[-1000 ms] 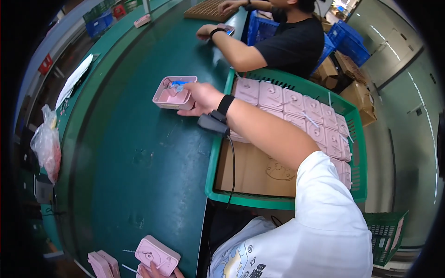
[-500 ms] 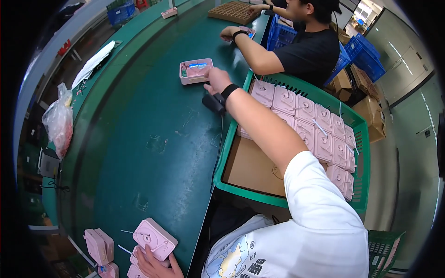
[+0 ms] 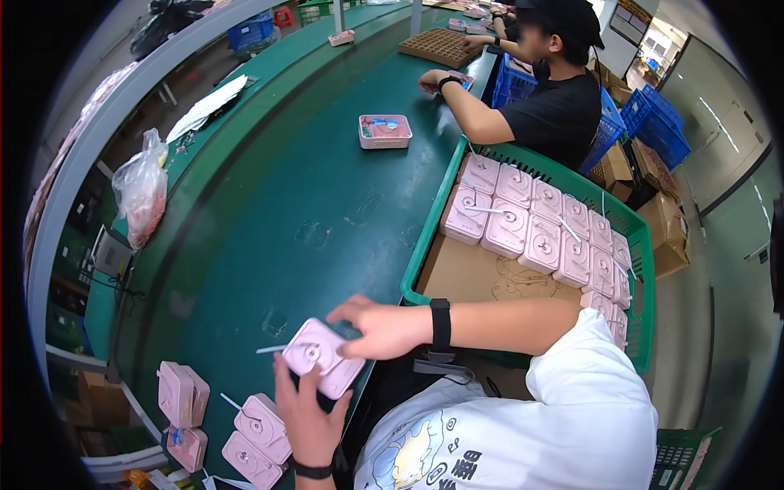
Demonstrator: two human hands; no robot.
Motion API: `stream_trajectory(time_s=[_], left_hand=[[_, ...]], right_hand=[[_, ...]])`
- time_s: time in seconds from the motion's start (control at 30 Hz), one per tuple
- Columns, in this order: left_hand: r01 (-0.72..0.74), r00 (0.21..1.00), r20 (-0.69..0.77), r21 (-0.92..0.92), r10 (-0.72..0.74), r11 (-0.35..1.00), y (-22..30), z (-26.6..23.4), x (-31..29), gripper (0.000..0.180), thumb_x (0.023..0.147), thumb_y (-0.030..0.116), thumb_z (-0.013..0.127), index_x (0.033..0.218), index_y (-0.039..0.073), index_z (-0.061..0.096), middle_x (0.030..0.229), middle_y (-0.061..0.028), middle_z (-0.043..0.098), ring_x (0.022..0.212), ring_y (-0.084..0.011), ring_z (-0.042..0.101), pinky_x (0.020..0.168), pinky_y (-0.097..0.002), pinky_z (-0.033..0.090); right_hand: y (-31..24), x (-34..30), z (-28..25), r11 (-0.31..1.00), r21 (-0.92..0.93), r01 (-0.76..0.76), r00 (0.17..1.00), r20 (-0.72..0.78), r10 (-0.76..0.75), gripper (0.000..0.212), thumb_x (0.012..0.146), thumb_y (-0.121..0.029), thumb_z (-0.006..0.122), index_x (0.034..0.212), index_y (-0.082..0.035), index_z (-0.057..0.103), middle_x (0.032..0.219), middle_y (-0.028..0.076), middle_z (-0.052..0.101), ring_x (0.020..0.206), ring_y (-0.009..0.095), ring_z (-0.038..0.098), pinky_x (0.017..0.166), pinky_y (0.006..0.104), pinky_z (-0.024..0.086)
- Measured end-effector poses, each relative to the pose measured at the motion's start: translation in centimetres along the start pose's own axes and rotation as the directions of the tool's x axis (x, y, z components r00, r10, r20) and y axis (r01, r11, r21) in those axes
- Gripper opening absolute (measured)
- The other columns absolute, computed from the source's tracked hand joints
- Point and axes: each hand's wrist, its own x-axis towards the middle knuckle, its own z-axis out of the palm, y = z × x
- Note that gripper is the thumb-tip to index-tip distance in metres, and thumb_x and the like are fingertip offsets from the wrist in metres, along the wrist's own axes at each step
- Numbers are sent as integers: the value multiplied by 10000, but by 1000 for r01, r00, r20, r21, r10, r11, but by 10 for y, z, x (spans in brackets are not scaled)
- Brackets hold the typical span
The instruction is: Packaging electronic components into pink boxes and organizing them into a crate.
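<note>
A pink square case [image 3: 317,353], with a round disc on top like a small record player and a pale strip at one side, is between my hands above the near end of the green table. My left hand [image 3: 313,420] grips its near edge, fingers spread along it. At the far right corner, my right hand [image 3: 380,328] has its thumb on the case and its index finger beyond it. Two similar cases [image 3: 260,425] lie to the left of my left hand. Farther up the table stands an open pink case [image 3: 385,142] with blue and green parts inside.
A green crate [image 3: 420,273] with rows of pink cases on cardboard stands right of the table. More cases [image 3: 182,396] stand at the left. A co-worker [image 3: 543,114] sits beyond the crate by a brown divided tray [image 3: 441,46]. A plastic bag [image 3: 140,192] hangs at the left.
My right hand has left the open case and come back to the near pink case. My left hand has moved that case off the others, forward and right. The view has shifted.
</note>
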Motion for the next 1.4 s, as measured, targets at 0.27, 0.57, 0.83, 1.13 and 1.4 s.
stream_trajectory(time_s=[0.27,0.57,0.83,1.13,1.4], left_hand=[[-24,991,119,-259,56,966,-16,23,44,714,775,125,1002,1381,51,632,1707,-341,320,1529,-584,459,1207,-573,499],[-72,995,38,-396,95,916,-41,62,40,949,709,202,1052,1419,41,443,1639,-286,343,1535,-501,424,1237,-577,448],[-57,998,-30,-517,49,854,-45,64,30,1206,697,175,1035,1639,29,297,1643,-273,366,1534,-469,415,1283,-549,389],[-41,994,-103,-570,-22,821,-73,78,3,1385,691,186,1015,1767,18,159,1713,-252,388,1543,-460,395,1317,-563,314],[-53,996,-82,-444,18,895,-81,68,-16,1371,697,207,1006,1774,44,174,1684,-238,423,1531,-476,409,1299,-587,313]], right_hand=[[7,0,12,910,-392,133,973,-124,-196,704,978,-327,804,1565,-30,553,1441,299,597,1381,492,548,1183,544,485],[20,32,21,898,-346,272,921,-177,-347,385,906,-245,830,1250,-95,744,1341,189,656,1296,426,587,1132,505,514],[22,30,28,887,-340,312,874,-262,-408,206,883,-159,846,1067,-108,767,1284,131,697,1245,355,632,1112,477,511],[23,25,58,983,16,183,937,-305,-170,184,915,-95,883,1058,-73,771,982,2,737,828,93,636,764,270,532],[26,23,74,994,10,113,966,-234,-108,177,923,-29,857,1071,-43,760,1000,-23,739,823,47,612,753,234,518]])
